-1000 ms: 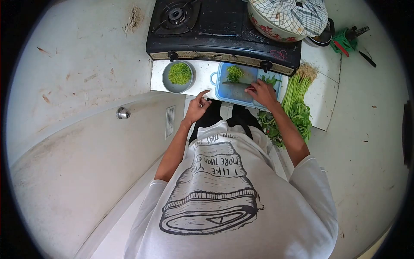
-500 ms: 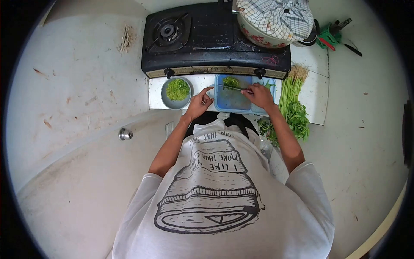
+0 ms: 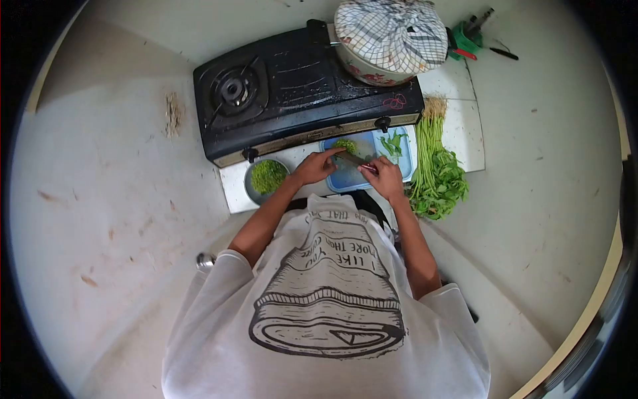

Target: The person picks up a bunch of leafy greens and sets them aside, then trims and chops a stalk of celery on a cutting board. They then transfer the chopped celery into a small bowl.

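My right hand grips the reddish handle of a knife, its blade slanting over a blue tray. My left hand reaches over the tray's left edge, index finger stretched to the blade near its tip; the other fingers are partly curled. Just beyond the blade lies a small heap of finely chopped greens. Left of my left hand, a grey bowl holds more chopped greens. Loose leaves lie in the tray's right section.
Behind the tray stands a black two-burner stove bearing a flowered pot under a checked cloth. A bunch of leafy stalks lies to the right. A green basket with utensils is at the back right.
The view has turned and shifted. My left index finger has moved from beside the tray onto the knife blade. The knife has swung to a slant, and my right hand sits nearer to me.
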`<state>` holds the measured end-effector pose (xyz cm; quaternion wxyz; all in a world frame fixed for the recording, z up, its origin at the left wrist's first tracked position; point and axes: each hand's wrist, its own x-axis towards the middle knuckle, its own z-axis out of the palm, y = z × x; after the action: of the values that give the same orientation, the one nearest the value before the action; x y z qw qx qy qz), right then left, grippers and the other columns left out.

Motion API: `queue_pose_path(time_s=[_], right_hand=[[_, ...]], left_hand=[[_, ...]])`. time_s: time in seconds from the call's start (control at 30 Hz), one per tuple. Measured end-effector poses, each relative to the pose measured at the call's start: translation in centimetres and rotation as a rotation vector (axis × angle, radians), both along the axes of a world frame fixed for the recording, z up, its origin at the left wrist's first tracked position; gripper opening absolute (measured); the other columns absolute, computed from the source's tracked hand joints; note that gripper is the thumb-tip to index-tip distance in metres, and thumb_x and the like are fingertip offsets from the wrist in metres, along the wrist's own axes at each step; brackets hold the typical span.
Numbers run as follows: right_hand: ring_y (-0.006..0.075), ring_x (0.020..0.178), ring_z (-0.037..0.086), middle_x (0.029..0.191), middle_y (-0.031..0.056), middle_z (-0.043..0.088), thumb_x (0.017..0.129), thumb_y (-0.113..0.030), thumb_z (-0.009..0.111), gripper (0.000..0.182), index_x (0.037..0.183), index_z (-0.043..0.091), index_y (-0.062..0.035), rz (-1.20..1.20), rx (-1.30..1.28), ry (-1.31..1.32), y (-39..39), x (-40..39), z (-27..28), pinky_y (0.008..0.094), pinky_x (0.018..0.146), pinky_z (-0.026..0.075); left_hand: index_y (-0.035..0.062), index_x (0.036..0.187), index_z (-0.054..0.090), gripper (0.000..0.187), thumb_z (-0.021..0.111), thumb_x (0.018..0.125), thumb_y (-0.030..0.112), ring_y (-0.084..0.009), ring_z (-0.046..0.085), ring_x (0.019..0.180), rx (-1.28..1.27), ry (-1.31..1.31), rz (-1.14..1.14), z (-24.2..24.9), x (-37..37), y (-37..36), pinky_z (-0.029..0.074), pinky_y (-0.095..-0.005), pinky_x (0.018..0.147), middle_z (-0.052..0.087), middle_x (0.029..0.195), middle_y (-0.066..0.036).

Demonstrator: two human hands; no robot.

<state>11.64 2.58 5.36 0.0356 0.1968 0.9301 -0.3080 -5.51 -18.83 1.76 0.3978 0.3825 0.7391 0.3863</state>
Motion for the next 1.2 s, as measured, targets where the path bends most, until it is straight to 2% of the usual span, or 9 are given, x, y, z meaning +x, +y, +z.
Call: queue_pose_path(time_s=[0.27,0.5,0.53,0.8,0.93,1.0,1.1,1.13,1.2], right_hand=[[0.0368,0.077,0.07,0.085,0.015,0.067,0.092,-0.047,0.074,0.043,0.091,0.076,-0.0034,-0.354,-0.101,0.043,-5.4,5.8,-1.6,0.0462,0.071,0.054],[0.038,0.077,0.07,0.087,0.0169,0.069,0.092,-0.05,0.072,0.047,0.089,0.074,-0.0028,-0.479,-0.092,-0.025,-7.1,10.6,-1.5,0.0471,0.072,0.055],[0.0381,0.078,0.07,0.087,0.0169,0.069,0.092,-0.05,0.072,0.047,0.089,0.074,-0.0026,-0.5,-0.094,-0.023,-7.2,11.1,-1.5,0.047,0.072,0.055],[0.0381,0.078,0.071,0.087,0.0172,0.071,0.094,-0.047,0.07,0.045,0.091,0.074,-0.0023,-0.564,-0.006,-0.044,-4.6,14.8,-0.4,0.046,0.073,0.056],[0.0391,0.073,0.068,0.081,0.019,0.068,0.094,-0.046,0.072,0.048,0.086,0.071,0.0008,-0.578,0.017,0.05,-2.5,17.3,0.2,0.0463,0.069,0.054],[0.0387,0.079,0.07,0.088,0.0185,0.071,0.093,-0.045,0.072,0.045,0.09,0.073,-0.0005,-0.611,0.012,0.034,-1.7,18.4,0.5,0.0466,0.074,0.055],[0.0386,0.082,0.07,0.091,0.0189,0.072,0.093,-0.044,0.073,0.043,0.091,0.073,-0.0003,-0.662,-0.028,0.061,-1.0,19.6,0.9,0.0466,0.076,0.055],[0.0387,0.082,0.07,0.091,0.0192,0.071,0.093,-0.043,0.074,0.043,0.092,0.073,0.0001,-0.68,-0.048,0.077,-1.0,20.0,0.8,0.0466,0.076,0.055],[0.0373,0.073,0.066,0.081,0.0196,0.066,0.093,-0.038,0.075,0.041,0.087,0.071,0.0021,-0.674,-0.049,0.163,-0.8,20.5,0.7,0.0455,0.068,0.051]], left_hand=[[0.0171,0.15,0.054,0.056,0.072,0.096,0.016,-0.0167,0.063,0.07,0.001,-0.078,-0.04,-0.8,-1.8,0.0,0.052,-0.0347,0.068,0.066,0.079,-0.007],[0.0064,0.131,0.066,0.036,0.067,0.096,0.01,-0.0228,0.069,0.073,0.072,-0.059,-0.137,-0.3,-1.7,3.3,0.055,-0.0366,0.071,0.071,0.087,-0.013],[0.0073,0.131,0.068,0.034,0.067,0.097,0.008,-0.0164,0.065,0.07,0.134,-0.052,-0.153,-0.4,-1.4,4.1,0.054,-0.0342,0.069,0.068,0.083,-0.008],[0.0059,0.128,0.069,0.028,0.062,0.102,0.012,-0.0257,0.071,0.087,0.233,0.081,-0.241,1.1,1.2,12.0,0.055,-0.0374,0.078,0.073,0.11,-0.014],[0.0047,0.125,0.069,0.028,0.063,0.097,0.005,-0.0296,0.07,0.09,0.201,0.162,-0.31,2.3,3.2,16.2,0.055,-0.0391,0.08,0.071,0.116,-0.013],[0.0031,0.121,0.069,0.028,0.063,0.095,0.0,-0.0322,0.07,0.092,0.231,0.208,-0.356,1.9,4.1,17.9,0.055,-0.0402,0.083,0.069,0.119,-0.013],[0.0054,0.123,0.068,0.034,0.066,0.09,-0.002,-0.0352,0.068,0.1,0.327,0.322,-0.456,-0.7,4.7,20.6,0.055,-0.0419,0.09,0.068,0.121,-0.014],[0.0061,0.122,0.068,0.037,0.065,0.087,-0.003,-0.0357,0.066,0.111,0.288,0.403,-0.508,-1.2,4.9,21.3,0.053,-0.045,0.098,0.067,0.125,-0.013],[0.0076,0.121,0.069,0.039,0.065,0.084,-0.004,-0.0352,0.064,0.114,0.226,0.59,-0.604,-2.9,5.1,22.7,0.052,-0.0454,0.1,0.068,0.124,-0.012]])
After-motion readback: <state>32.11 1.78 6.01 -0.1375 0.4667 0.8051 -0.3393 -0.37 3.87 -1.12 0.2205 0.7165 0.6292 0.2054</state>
